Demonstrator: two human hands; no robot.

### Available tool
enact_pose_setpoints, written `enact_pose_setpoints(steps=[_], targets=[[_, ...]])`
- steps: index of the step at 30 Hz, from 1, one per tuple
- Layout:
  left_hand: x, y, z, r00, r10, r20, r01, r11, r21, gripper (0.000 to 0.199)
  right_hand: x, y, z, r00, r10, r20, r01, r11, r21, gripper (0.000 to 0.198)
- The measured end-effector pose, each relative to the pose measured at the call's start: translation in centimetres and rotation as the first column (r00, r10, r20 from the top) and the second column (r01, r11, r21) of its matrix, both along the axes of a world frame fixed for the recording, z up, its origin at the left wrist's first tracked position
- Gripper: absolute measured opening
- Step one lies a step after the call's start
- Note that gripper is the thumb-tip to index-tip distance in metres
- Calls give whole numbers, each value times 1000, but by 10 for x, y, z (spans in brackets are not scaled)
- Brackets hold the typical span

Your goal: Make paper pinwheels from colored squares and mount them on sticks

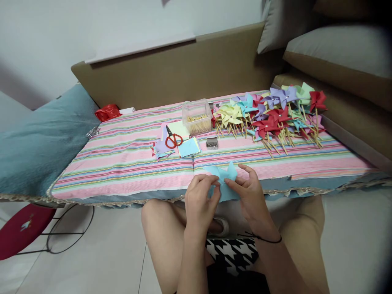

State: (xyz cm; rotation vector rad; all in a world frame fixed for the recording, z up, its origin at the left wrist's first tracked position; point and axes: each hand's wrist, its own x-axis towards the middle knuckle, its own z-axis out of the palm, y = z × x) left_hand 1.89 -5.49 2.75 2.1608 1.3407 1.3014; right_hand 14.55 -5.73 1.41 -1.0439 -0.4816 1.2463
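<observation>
A light blue paper pinwheel [228,192], partly folded in toward its middle, is held between both hands above the front edge of the striped cloth. My left hand [202,194] pinches its left side with thumb and forefinger. On the right, my right hand [246,190] presses thumb and fingers on the paper near the centre. Just beyond the hands sits a small open box of pins [212,143]. To its left lie a stack of light blue paper squares [189,148] and red-handled scissors [174,140]. Whatever is under my fingertips is hidden.
A clear plastic box [197,118] holds wooden sticks. Many finished pinwheels [275,118] on sticks are heaped at the right. Cut paper pieces [163,149] lie beside the scissors. A red bag [108,112] rests at the back left. A red stool [26,230] stands on the floor.
</observation>
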Motion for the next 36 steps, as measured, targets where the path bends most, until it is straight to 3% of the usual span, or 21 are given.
enact_pose_setpoints(steps=[6, 14, 17, 22, 28, 36], targets=[[0, 1, 0, 998, -52, 42, 53, 998, -31, 18, 1, 0, 0, 1000, -19, -4, 19, 1000, -2, 76], [4, 2, -8, 950, 72, 304, -3, 975, -222, 25, 0, -1, 1, 1000, 13, -4, -13, 1000, -7, 76], [7, 4, -8, 865, 132, 484, 32, 948, -316, 30, 0, 0, 1, 1000, 22, -10, -22, 1000, 9, 76], [9, 6, -6, 629, 261, 732, 217, 845, -488, 49, 0, -1, 3, 999, 42, -7, -42, 999, 7, 77], [6, 4, -1, 554, 364, 748, 319, 738, -595, 61, 0, -2, 4, 997, 65, 50, -66, 997, 27, 76], [9, 2, 1, 578, 371, 727, 333, 707, -624, 50, 0, -3, 3, 994, 70, 89, -73, 997, 40, 76]])
